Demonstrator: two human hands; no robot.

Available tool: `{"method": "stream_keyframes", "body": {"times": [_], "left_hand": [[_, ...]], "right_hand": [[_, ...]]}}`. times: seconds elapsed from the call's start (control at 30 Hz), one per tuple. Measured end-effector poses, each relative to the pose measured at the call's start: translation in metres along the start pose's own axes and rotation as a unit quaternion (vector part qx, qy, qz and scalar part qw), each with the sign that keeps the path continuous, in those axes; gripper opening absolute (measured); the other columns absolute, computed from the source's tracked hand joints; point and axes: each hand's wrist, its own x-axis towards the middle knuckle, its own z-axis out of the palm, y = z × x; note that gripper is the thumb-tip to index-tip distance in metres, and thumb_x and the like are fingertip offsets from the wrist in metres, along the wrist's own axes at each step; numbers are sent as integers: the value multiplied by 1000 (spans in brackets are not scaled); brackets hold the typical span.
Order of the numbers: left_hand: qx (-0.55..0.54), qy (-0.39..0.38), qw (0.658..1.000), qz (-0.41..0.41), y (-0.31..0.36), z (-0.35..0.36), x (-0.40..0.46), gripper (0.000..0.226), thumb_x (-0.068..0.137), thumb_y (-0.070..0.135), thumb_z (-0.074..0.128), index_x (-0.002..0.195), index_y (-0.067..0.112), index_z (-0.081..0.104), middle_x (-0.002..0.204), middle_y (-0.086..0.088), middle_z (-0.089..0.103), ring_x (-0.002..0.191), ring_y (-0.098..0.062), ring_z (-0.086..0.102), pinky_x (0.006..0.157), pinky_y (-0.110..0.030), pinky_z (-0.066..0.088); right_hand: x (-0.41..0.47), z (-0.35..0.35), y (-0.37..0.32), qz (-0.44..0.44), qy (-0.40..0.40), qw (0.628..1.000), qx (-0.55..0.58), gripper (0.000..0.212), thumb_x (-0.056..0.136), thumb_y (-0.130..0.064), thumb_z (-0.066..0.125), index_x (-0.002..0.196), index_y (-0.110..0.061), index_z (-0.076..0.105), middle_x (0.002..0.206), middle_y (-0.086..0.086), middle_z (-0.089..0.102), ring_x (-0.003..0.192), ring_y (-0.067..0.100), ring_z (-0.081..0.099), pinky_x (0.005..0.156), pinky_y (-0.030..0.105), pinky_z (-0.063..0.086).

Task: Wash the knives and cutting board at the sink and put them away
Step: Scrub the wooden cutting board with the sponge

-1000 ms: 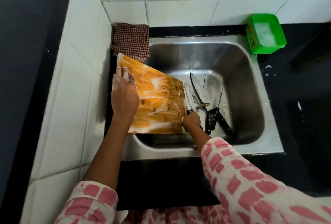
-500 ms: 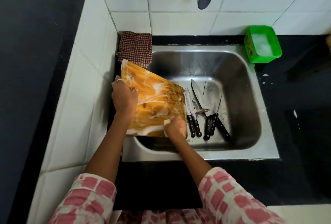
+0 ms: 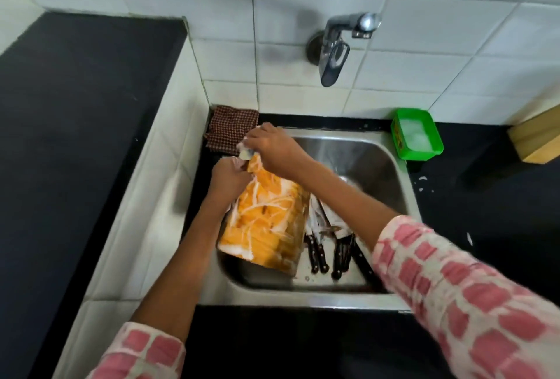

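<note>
So: steel sink [image 3: 391,166], soapy orange cutting board [image 3: 266,227] propped inside. Left hand [image 3: 228,175] grips top edge, right hand [image 3: 269,145] pinches scrubber [image 3: 245,151] there. Knives [image 3: 327,245] beside board; a slippery board could drop onto the blades.

The cutting board [image 3: 263,227] is orange streaked with white suds. At 11 o'clock lies a brown checked cloth [image 3: 231,130]; at 2 o'clock, a green tub [image 3: 416,134]. Knife handles [image 3: 318,254] black; sleeves [image 3: 454,281] pink-and-white blocks.

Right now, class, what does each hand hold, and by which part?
Left hand grips the board by its upper left edge; right hand presses a scrubber on its top end.
</note>
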Motion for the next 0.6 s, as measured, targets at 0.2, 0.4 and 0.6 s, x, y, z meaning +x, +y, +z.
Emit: {"method": "stream_keyframes", "body": {"times": [0.2, 0.4, 0.6], "left_hand": [[148, -75, 979, 117, 47, -2, 14, 5, 74, 3, 64, 73, 2, 69, 69, -2, 60, 75, -14, 54, 55, -17, 30], [273, -209, 910, 232, 80, 6, 16, 26, 80, 9, 63, 105, 10, 71, 93, -3, 69, 88, -14, 61, 72, -12, 33], [289, -247, 894, 237, 89, 1, 18, 27, 81, 5, 65, 106, 12, 71, 103, -2, 70, 101, -11, 60, 90, -17, 35]], "right_hand": [[-21, -47, 47, -46, -50, 986, -150, 34, 81, -8, 56, 114, -6, 60, 111, 12, 62, 107, 30, 57, 96, 38, 42], [-67, -80, 46, 21, -145, 982, -122, 34, 88, -26, 54, 116, -8, 49, 115, 11, 58, 105, 30, 58, 83, 37, 44], [-99, -67, 2, 176, -82, 980, 49, 16, 91, -27, 51, 99, -13, 51, 97, 5, 61, 90, 24, 60, 78, 33, 46]]}}
